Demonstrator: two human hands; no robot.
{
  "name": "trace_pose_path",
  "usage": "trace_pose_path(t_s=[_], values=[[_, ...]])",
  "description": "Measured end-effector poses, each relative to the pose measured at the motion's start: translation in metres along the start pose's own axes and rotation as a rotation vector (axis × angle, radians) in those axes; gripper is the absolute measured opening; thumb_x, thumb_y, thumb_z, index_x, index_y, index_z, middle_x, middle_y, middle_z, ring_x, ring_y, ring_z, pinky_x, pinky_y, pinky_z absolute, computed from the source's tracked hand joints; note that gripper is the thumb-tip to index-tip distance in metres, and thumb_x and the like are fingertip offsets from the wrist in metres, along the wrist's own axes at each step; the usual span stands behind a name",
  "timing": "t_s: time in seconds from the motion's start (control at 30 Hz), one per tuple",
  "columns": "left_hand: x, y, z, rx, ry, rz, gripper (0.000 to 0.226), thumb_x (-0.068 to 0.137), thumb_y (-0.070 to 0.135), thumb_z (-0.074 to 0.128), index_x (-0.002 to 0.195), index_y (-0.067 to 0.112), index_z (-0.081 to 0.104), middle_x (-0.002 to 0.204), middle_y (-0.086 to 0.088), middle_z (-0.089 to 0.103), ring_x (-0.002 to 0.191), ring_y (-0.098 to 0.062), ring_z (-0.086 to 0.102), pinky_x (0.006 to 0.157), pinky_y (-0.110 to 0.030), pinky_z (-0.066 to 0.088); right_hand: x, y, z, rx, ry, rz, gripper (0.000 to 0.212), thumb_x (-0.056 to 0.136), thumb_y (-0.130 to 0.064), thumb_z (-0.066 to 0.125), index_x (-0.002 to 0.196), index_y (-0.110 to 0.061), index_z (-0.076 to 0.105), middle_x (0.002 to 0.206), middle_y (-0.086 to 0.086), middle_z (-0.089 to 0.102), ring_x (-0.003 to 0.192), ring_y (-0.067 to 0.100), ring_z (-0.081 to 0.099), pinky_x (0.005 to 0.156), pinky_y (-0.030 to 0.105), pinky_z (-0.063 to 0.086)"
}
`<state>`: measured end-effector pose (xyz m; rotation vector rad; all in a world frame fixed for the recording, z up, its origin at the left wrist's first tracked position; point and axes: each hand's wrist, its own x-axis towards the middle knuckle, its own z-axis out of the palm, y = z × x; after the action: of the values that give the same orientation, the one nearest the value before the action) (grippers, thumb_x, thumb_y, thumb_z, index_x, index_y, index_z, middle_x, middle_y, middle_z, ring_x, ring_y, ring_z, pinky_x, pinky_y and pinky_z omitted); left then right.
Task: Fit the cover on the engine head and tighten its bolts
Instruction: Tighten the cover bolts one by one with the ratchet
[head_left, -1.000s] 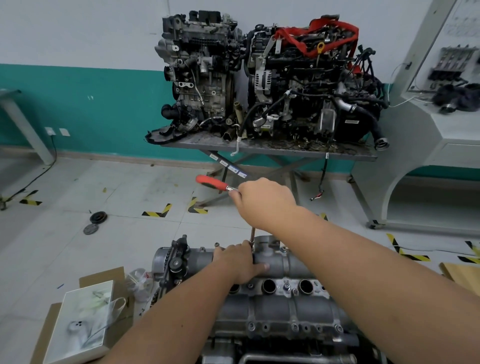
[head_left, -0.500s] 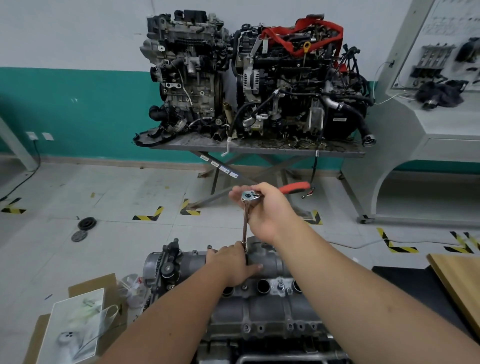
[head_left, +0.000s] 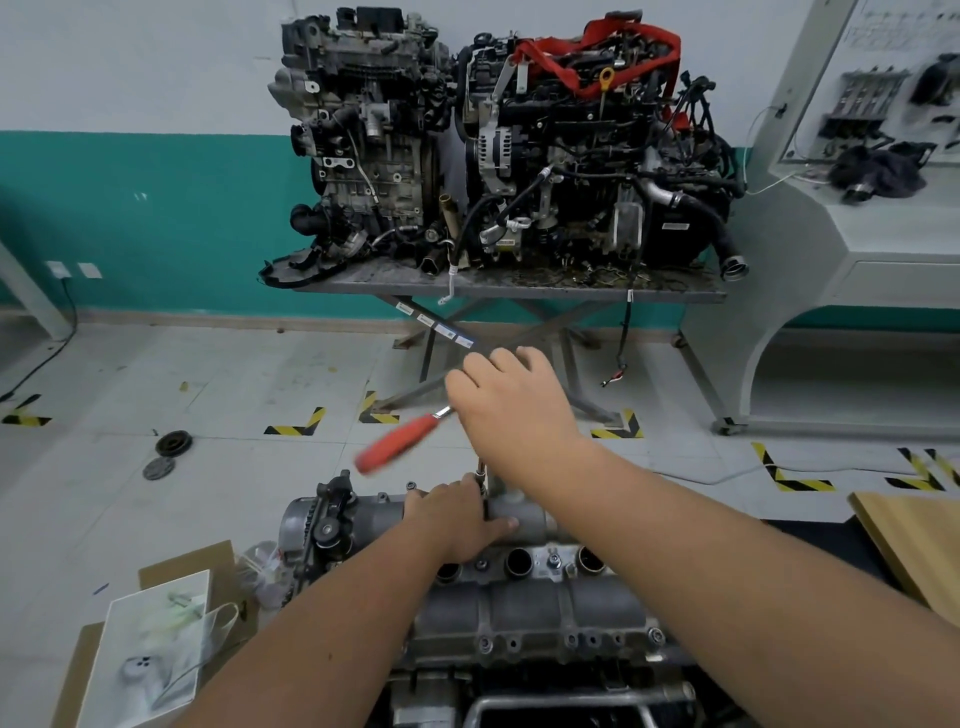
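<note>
Right hand (head_left: 511, 410) apparently grips ratchet (head_left: 402, 441).

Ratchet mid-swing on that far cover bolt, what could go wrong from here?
1. The right hand sits over the ratchet head with fingers fairly loose while the red handle blurs; the tool may slip.
2. The left hand steadies the extension beside the socket, so fingers could get pinched.
3. The extension is long; a tilt might round the bolt on the cover.
</note>
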<state>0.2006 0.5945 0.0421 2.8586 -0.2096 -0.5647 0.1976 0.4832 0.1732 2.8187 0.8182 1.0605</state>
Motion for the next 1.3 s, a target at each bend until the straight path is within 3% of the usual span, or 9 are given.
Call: trace_pose_path(t_s=[0.13,0.33,0.53,0.67,0.8,0.93,1.0,1.1,1.3], values=[[-0.002,0.0,0.001,0.036,0.002,0.004,0.078,0.084,0.082,0.041,0.13,0.019,0.045,0.127,-0.001,0.061,0.119,-0.025,0.055,0.099,-0.052,0.033,0.017,-0.009,-0.021,0.025,-0.409,0.098,0.049,0.102,-0.054,0.022,0.111,-0.018,0.054,0.098,0.003,0.058,0.084,0.028,0.056,0.075,0.041,0.036],[-0.002,0.0,0.001,0.05,-0.007,-0.007,0.079,0.085,0.081,0.039,0.131,0.017,0.043,0.127,-0.002,0.061,0.12,-0.024,0.055,0.099,-0.051,0.033,0.037,-0.007,-0.025,0.353,-0.619,0.368,0.036,0.105,-0.039,0.029,0.097,-0.016,0.056,0.082,0.004,0.057,0.073,0.027,0.055,0.066,0.037,0.041],[-0.001,-0.002,0.003,0.04,0.01,-0.008,0.08,0.082,0.083,0.039,0.128,0.018,0.045,0.127,-0.002,0.061,0.12,-0.023,0.054,0.1,-0.052,0.03,0.039,-0.008,-0.023,1.272,-0.616,0.966,0.022,0.1,-0.021,0.039,0.11,-0.008,0.053,0.069,0.009,0.074,0.068,0.019,0.074,0.065,0.033,0.043],[-0.001,-0.001,0.003,0.031,0.024,-0.007,0.079,0.082,0.083,0.041,0.126,0.017,0.046,0.126,-0.003,0.062,0.119,-0.024,0.055,0.1,-0.053,0.03,0.032,-0.002,-0.017,1.915,-0.479,1.376,0.014,0.088,-0.004,0.039,0.095,-0.004,0.051,0.061,0.007,0.068,0.064,0.025,0.072,0.057,0.027,0.051],[0.001,-0.001,0.001,0.031,-0.01,-0.016,0.08,0.082,0.082,0.042,0.128,0.017,0.045,0.128,-0.004,0.061,0.121,-0.025,0.054,0.105,-0.055,0.028,0.018,0.001,-0.006,2.132,-0.281,1.338,0.022,0.099,-0.014,0.044,0.109,-0.003,0.06,0.088,0.012,0.075,0.082,0.026,0.073,0.057,0.023,0.052],[0.001,0.002,-0.002,0.032,-0.038,-0.037,0.081,0.083,0.082,0.043,0.132,0.017,0.044,0.132,-0.003,0.06,0.125,-0.024,0.053,0.106,-0.054,0.027,-0.003,-0.012,0.013,1.697,-0.09,0.983,0.03,0.104,-0.041,0.043,0.122,-0.035,0.065,0.116,-0.01,0.071,0.109,0.006,0.063,0.093,0.029,0.05],[0.0,0.002,-0.002,0.015,-0.053,-0.037,0.081,0.083,0.082,0.043,0.136,0.021,0.045,0.132,-0.001,0.061,0.125,-0.024,0.053,0.106,-0.054,0.026,-0.012,-0.018,0.021,1.304,0.133,0.67,0.029,0.102,-0.035,0.048,0.124,-0.03,0.067,0.129,-0.008,0.065,0.12,-0.001,0.056,0.101,0.024,0.047],[-0.001,0.002,-0.002,-0.014,-0.04,-0.013,0.074,0.081,0.082,0.042,0.13,0.027,0.052,0.125,0.0,0.064,0.117,-0.024,0.055,0.104,-0.05,0.029,-0.014,-0.013,0.03,0.635,0.306,0.265,0.026,0.098,-0.018,0.054,0.113,-0.007,0.073,0.134,0.013,0.062,0.122,0.032,0.058,0.095,0.04,0.051],[-0.001,0.0,-0.001,-0.037,0.015,0.015,0.078,0.084,0.077,0.049,0.135,0.019,0.043,0.131,-0.004,0.06,0.121,-0.027,0.056,0.093,-0.044,0.039,-0.001,0.008,0.009,0.067,0.033,-0.054,0.008,0.08,-0.008,0.068,0.088,-0.012,0.068,0.09,0.004,0.067,0.086,0.03,0.061,0.078,0.041,0.049]])
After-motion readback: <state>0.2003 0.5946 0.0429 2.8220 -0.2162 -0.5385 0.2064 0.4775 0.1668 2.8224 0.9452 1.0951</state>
